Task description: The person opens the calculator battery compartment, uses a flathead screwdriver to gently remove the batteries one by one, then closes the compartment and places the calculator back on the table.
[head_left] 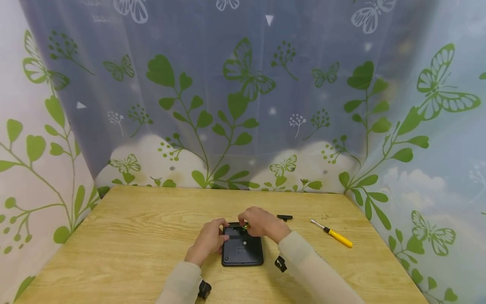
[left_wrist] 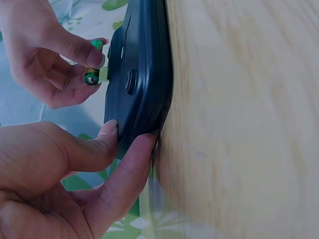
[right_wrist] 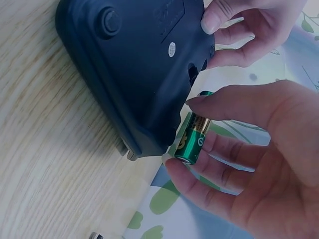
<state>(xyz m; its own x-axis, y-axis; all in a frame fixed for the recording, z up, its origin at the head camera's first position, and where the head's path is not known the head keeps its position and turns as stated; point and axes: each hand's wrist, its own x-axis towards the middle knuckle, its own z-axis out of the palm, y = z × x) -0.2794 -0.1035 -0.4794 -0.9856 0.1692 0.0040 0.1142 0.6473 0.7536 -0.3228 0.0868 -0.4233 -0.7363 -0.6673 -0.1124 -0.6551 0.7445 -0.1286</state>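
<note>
A yellowish wooden tabletop (head_left: 133,236) was marked by fine grain, and its far edge was met by a hanging curtain (head_left: 197,38). The curtain was coloured blue-grey above and cloud white along the bottom, and it was printed with green butterflies, leafy stems and small white triangles. The space was closed in at the sides by 2 more printed panels, a pinkish-white left panel (head_left: 22,105) and a pale blue right panel (head_left: 448,139).

Near the middle of the tabletop, 1 black device (head_left: 243,255) was laid with its round feet and 1 white sticker upward. Its left side was pinched between the thumb and fingers of the left hand (head_left: 208,240). By the right hand (head_left: 262,223), 1 green battery (right_wrist: 194,137) was pinched between thumb and fingertips, just beside the recessed far end of the device; whether the two were touched together could not be told. Both forearms were covered by cream sleeves (head_left: 311,266).

Beyond the right hand, a small black piece (head_left: 284,217) was left on the wood, and farther right a yellow-handled screwdriver (head_left: 338,237) was laid slantwise, its metal tip pointed away.
</note>
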